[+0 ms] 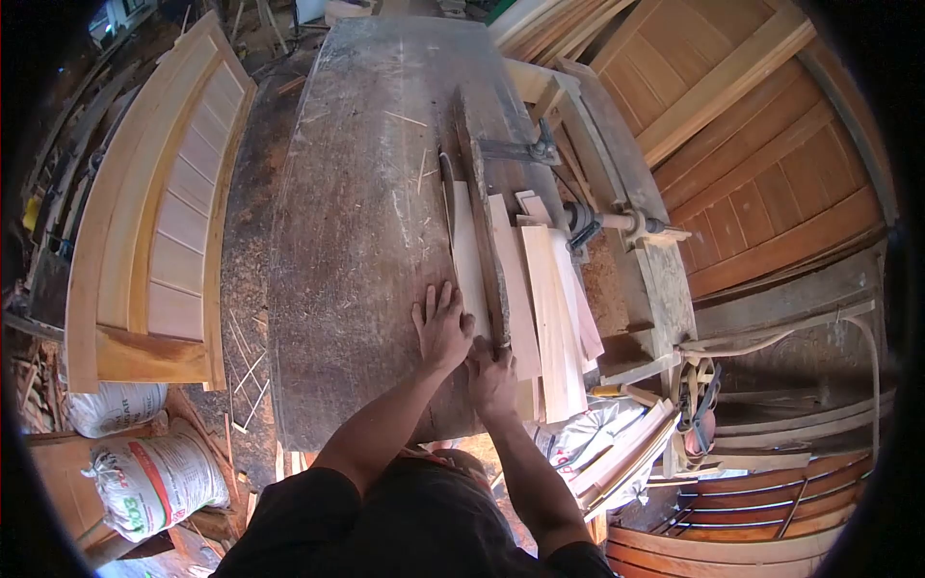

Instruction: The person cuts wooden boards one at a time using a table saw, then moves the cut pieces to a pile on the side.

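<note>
Board (464,226), pale and narrow, lies lengthwise on a dark, worn bench (356,212), close along the left side of a rough plank (482,226) that stands on edge, in a workshop strewn with shavings. A person leans in from the near end, bare hands together. The left hand (444,329) is open, fingers spread and pressed to the benchtop, thumb toward the board's near end. The right hand (493,381) is bent at the near end of board and plank; whether it grips either one cannot be told from here.

The board looks light and fairly stiff across its width, yet thin enough to flex along its length and perhaps split at a corner. Its planed face would likely slide easily under dry fingers. The surest hold appears to be by both long edges near the close end, with a flat palm steadying the middle. To the plank's right, loose strips (554,318) overlap beside a metal clamp (543,151), leaving that side more awkward to reach.
</note>
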